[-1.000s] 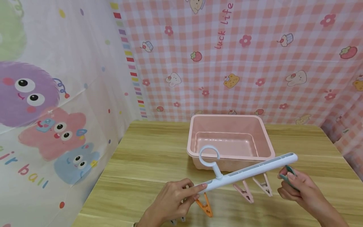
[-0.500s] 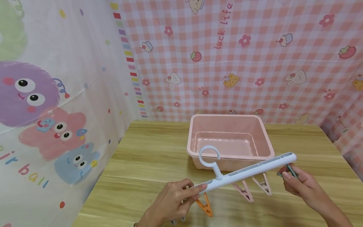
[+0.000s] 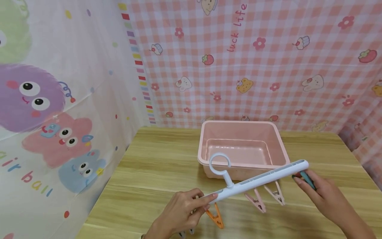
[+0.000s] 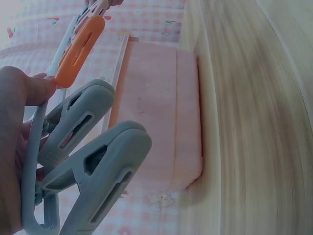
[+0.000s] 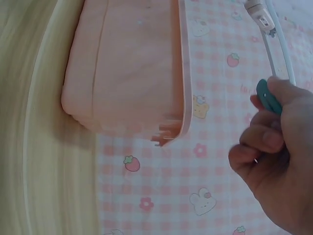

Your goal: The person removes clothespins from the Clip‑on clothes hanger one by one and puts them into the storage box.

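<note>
My left hand (image 3: 180, 210) grips the left part of a light blue hanger (image 3: 262, 179), which has a round hook and is raised in front of a pink bin. An orange clothespin (image 3: 217, 217) and two pale pink clothespins (image 3: 256, 201) hang along its underside. Two grey clothespins (image 4: 105, 171) sit by my left palm in the left wrist view, mostly hidden from the head. Between thumb and fingers, my right hand (image 3: 328, 196) pinches a dark green clothespin (image 3: 308, 180) right at the underside of the hanger's right end. The clothespin's jaws are hidden there.
The pink bin (image 3: 243, 124) stands toward the back of the wooden table (image 3: 161, 166), behind the hanger. A checked pink cloth (image 3: 226, 69) hangs along the table's rear edge. To the left hangs a white cartoon-print cloth (image 3: 98, 63).
My right hand has brought the green clothespin left and up, against the hanger's right end. That end has shifted slightly left. The left hand keeps its hold.
</note>
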The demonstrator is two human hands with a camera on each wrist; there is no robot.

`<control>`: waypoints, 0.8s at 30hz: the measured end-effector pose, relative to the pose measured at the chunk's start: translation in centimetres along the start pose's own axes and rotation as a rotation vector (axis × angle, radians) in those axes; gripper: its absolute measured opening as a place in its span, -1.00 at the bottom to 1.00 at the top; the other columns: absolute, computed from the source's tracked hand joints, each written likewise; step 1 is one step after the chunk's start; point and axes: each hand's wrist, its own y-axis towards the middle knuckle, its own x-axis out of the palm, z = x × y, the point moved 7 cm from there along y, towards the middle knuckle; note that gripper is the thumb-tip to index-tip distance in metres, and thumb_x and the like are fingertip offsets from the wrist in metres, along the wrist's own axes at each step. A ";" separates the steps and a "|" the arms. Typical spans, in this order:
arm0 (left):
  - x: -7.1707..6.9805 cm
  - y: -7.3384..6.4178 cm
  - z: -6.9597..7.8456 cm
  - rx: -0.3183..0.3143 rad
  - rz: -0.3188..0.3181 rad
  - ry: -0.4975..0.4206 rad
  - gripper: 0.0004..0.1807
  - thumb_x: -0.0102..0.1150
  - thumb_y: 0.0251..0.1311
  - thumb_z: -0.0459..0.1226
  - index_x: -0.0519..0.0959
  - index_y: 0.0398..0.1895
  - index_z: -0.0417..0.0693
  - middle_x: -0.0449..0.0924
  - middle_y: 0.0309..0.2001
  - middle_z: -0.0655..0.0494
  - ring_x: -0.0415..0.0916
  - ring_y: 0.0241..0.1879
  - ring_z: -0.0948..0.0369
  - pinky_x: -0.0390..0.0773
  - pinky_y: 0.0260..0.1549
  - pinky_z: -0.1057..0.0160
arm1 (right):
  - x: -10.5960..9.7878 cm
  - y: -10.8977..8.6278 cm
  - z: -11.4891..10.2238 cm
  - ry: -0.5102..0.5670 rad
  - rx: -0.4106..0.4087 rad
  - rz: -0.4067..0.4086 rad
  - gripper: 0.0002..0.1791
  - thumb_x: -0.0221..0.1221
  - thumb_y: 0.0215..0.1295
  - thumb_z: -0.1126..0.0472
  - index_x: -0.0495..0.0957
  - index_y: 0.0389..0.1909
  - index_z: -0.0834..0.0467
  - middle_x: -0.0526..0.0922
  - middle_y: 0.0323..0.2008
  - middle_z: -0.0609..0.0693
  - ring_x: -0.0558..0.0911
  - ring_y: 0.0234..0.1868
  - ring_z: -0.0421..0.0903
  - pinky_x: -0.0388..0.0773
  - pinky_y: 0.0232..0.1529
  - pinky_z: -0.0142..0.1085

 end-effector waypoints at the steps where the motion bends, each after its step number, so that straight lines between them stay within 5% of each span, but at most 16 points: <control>1: 0.0 0.0 0.0 -0.010 -0.003 -0.006 -0.46 0.42 0.09 -0.39 0.67 0.19 0.11 0.65 -0.39 0.22 0.07 -0.59 0.61 0.05 -0.61 0.75 | -0.2 0.1 -0.3 -0.057 -0.018 0.018 -0.72 0.17 0.39 0.46 0.54 0.07 0.21 0.65 -0.25 -0.43 0.43 -0.33 -0.60 0.29 -0.42 -0.70; 6: 0.2 0.0 0.1 0.007 -0.003 0.006 -0.45 0.40 0.11 -0.38 0.66 0.22 0.11 0.65 -0.39 0.25 0.08 -0.58 0.61 0.06 -0.60 0.75 | -0.7 0.4 -1.2 -0.282 -0.046 0.064 -0.92 0.15 0.49 0.26 0.48 -0.12 0.18 0.38 -0.63 -0.24 0.18 -0.58 -0.48 0.12 -0.57 -0.49; 11: 0.1 0.1 0.3 0.044 0.012 0.005 -0.43 0.37 0.13 -0.42 0.61 0.28 -0.03 0.63 -0.41 0.22 0.11 -0.57 0.61 0.10 -0.60 0.76 | -1.3 0.2 -1.6 -0.405 -0.099 0.138 -0.67 0.02 0.59 0.03 0.46 -0.19 0.25 0.22 -0.73 -0.23 0.07 -0.66 -0.48 0.06 -0.64 -0.48; 16: 0.1 0.2 0.0 0.000 0.004 -0.025 -0.43 0.38 0.13 -0.43 0.62 0.27 0.01 0.63 -0.42 0.20 0.10 -0.57 0.62 0.09 -0.60 0.76 | -1.4 0.2 -1.4 -0.387 -0.070 0.125 -0.73 0.07 0.57 0.07 0.43 -0.22 0.23 0.20 -0.71 -0.23 0.06 -0.65 -0.47 0.05 -0.63 -0.47; 24: -0.3 0.0 0.1 0.048 0.037 0.013 -0.48 0.38 0.15 -0.39 0.64 0.24 -0.02 0.61 -0.43 0.24 0.07 -0.58 0.60 0.08 -0.59 0.75 | -1.2 0.6 -1.5 -0.341 -0.079 0.114 -0.78 0.14 0.52 0.13 0.42 -0.28 0.19 0.13 -0.70 -0.30 0.03 -0.65 -0.54 0.01 -0.64 -0.53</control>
